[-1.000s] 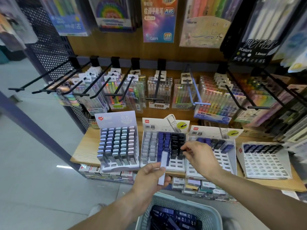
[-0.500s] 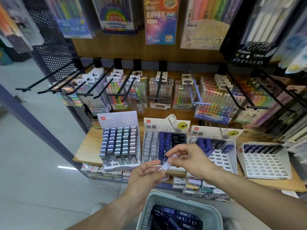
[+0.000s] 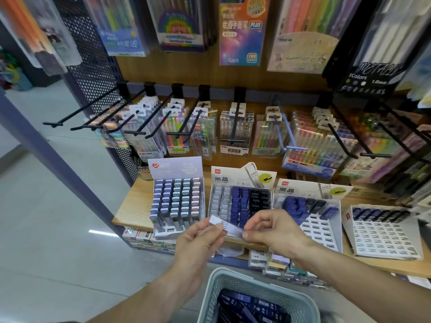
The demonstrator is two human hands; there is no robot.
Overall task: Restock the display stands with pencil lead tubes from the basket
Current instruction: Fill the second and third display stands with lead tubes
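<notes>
A pale lavender pencil lead tube (image 3: 229, 227) lies almost level between both hands, in front of the middle display stand (image 3: 241, 201). My left hand (image 3: 200, 241) pinches its left end and my right hand (image 3: 272, 229) pinches its right end. The grey-green mesh basket (image 3: 235, 279) sits below at the bottom edge, holding several dark blue tubes. Four stands line the wooden shelf: a full lavender one (image 3: 177, 199) on the left, then the middle one, a partly filled one (image 3: 310, 213) and a nearly bare white one (image 3: 382, 231) on the right.
Black metal hooks (image 3: 149, 117) with hanging pen packs jut out over the stands at chest height. A perforated dark panel (image 3: 93, 73) and a slanted post bound the left side. Small boxes are stacked under the shelf (image 3: 130, 206). Grey floor lies to the left.
The tube went from upright in my left hand alone to lying sideways between both hands. My right hand came back from the middle stand and took the tube's right end.
</notes>
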